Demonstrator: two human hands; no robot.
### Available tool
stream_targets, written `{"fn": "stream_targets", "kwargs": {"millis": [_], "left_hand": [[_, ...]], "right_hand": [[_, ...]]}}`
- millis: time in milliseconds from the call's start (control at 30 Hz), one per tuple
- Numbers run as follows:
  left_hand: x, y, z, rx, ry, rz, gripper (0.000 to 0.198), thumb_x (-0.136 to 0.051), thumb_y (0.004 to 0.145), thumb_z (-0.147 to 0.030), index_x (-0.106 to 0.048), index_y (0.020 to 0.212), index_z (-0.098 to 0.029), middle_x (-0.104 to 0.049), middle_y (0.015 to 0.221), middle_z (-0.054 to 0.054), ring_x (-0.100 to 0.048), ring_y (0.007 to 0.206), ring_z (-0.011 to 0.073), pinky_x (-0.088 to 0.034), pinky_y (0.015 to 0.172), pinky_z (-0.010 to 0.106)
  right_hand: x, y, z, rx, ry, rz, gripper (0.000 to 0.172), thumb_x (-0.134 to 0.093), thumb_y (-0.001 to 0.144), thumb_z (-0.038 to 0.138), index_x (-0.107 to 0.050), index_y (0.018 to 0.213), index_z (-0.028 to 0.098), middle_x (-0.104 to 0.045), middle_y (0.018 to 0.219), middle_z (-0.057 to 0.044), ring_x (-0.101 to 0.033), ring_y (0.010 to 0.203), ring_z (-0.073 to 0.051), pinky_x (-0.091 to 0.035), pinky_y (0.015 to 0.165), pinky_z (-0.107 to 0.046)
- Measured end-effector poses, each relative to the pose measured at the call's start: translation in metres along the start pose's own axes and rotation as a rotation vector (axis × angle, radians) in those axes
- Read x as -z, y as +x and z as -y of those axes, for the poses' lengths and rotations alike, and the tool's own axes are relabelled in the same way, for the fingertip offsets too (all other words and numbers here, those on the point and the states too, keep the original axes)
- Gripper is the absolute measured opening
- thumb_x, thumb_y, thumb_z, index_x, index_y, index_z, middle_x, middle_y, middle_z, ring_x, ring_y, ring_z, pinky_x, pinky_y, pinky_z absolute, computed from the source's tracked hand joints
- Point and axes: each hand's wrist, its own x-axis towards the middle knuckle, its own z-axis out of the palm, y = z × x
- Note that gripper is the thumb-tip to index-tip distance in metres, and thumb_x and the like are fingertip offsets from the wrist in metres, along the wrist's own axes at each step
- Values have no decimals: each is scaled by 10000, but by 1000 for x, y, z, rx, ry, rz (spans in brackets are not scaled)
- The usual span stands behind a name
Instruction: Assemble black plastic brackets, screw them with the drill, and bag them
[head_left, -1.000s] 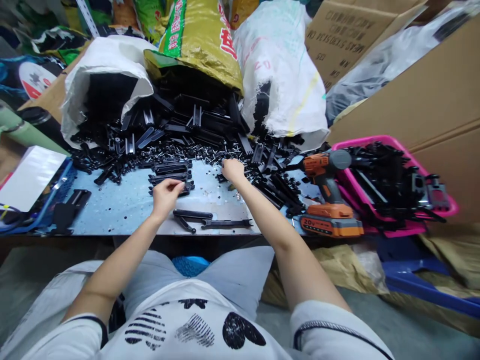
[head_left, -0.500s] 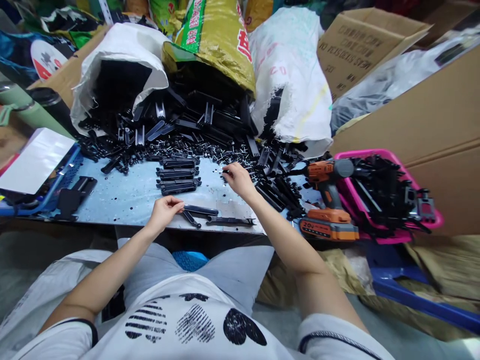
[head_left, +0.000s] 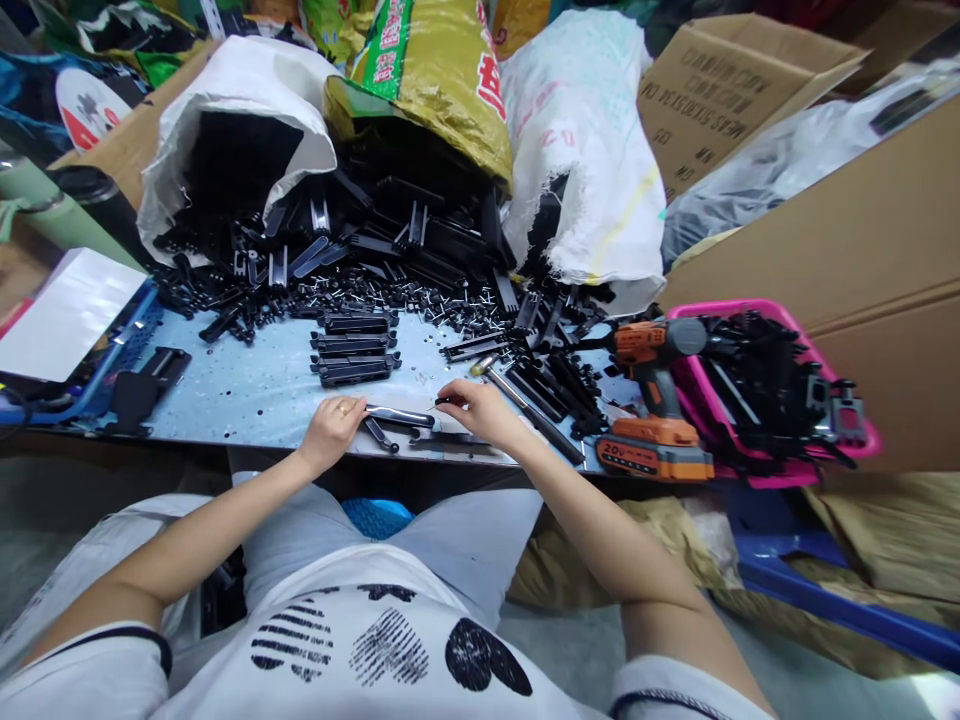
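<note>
My left hand (head_left: 334, 430) is closed on the left end of a long black plastic bar (head_left: 401, 416), held low at the table's near edge. A short black arm piece (head_left: 382, 437) angles down from beneath that end. My right hand (head_left: 480, 410) pinches a small black-headed pin (head_left: 444, 401) just off the bar's right end. Below the right hand lies another black bar (head_left: 450, 438), partly covered by it. Several assembled black bars (head_left: 356, 350) are stacked in a row farther back.
Loose pins (head_left: 465, 315) and black parts spill from a white sack (head_left: 240, 70), a yellow sack (head_left: 442, 90) and another white sack (head_left: 585, 150). To the right are a brass-ended tool (head_left: 536, 410), an orange cordless drill (head_left: 652, 450) and a pink basket (head_left: 780, 475). A blue basket (head_left: 135, 350) stands left.
My right hand has come from the pin pile toward me and now holds a small pin near the bar's right end. My left hand keeps the bar, almost in place.
</note>
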Motion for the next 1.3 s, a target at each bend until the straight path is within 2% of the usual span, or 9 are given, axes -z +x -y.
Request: {"fn": "stream_targets", "kwargs": {"millis": [200, 467, 633, 800, 867, 967, 1067, 1167, 1300], "left_hand": [[-2, 3, 10, -111, 31, 62, 282, -385, 934, -234, -601, 1091, -144, -656, 884, 141, -617, 870, 224, -481, 786, 416], [-2, 0, -2, -114, 223, 28, 301, -429, 906, -245, -592, 1145, -161, -650, 1059, 149, -574, 1034, 278, -389, 855, 450], [-13, 18, -25, -285, 125, 167, 353, -433, 908, -262, -538, 1233, -173, -584, 1223, 151, -496, 1182, 286, -332, 953, 465], [-23, 36, -48, -321, 108, 325, 396, -463, 901, -342, -525, 1246, -159, -537, 1278, 168, -437, 1237, 313, -266, 1013, 533], [-22, 36, -48, -316, 124, 332, 387, -469, 899, -347, -542, 1224, -152, -537, 1270, 177, -429, 1241, 319, -257, 1021, 547], [-20, 30, -37, -323, 136, 302, 400, -483, 892, -369, -550, 1205, -130, -572, 1199, 187, -472, 1195, 314, -257, 1035, 547], [-22, 26, -26, -354, 140, 321, 449, -495, 887, -382, -509, 1237, -102, -581, 1159, 190, -531, 1110, 287, -328, 1008, 493], [-27, 30, -22, -382, 186, 397, 523, -465, 900, -422, -446, 1284, -68, -568, 1158, 204, -553, 1051, 279, -417, 900, 419], [-29, 38, -25, -435, 226, 474, 545, -432, 911, -454, -434, 1287, -60, -592, 1092, 184, -574, 985, 265, -431, 811, 367]], "right_hand": [[-1, -3, 2, -16, -55, 88, 55, -620, 804, 187, -667, 823, 165, -683, 749, -24, -620, 688, -131, -426, 661, -214], [-5, -1, 23, 163, -277, 209, 170, -522, 824, 67, -672, 807, 145, -677, 809, -68, -614, 775, -151, -412, 715, -221], [-6, -1, 10, 33, -203, 108, 126, -557, 846, 142, -683, 848, 143, -691, 833, -69, -630, 770, -148, -429, 725, -220], [-23, -7, 3, 166, -307, 198, 182, -495, 881, 132, -665, 815, 120, -666, 798, -93, -620, 794, -165, -453, 747, -254], [-33, -14, -4, 205, -270, 161, 224, -452, 917, 170, -664, 865, 120, -663, 831, -105, -616, 834, -171, -469, 775, -278], [-46, -29, -21, 278, -145, 20, 264, -443, 939, 271, -626, 1092, 159, -639, 1041, -120, -583, 985, -182, -474, 861, -333], [-56, -42, -40, 297, -72, -88, 380, -511, 902, 382, -553, 1244, 224, -596, 1118, -111, -566, 1018, -197, -486, 867, -365], [-61, -45, -52, 332, -73, -93, 427, -524, 887, 416, -531, 1283, 255, -599, 1042, -98, -579, 947, -194, -499, 822, -350], [-52, -36, -61, 433, -156, -5, 445, -480, 914, 409, -497, 1319, 226, -607, 984, -90, -574, 884, -176, -480, 790, -305]]}}
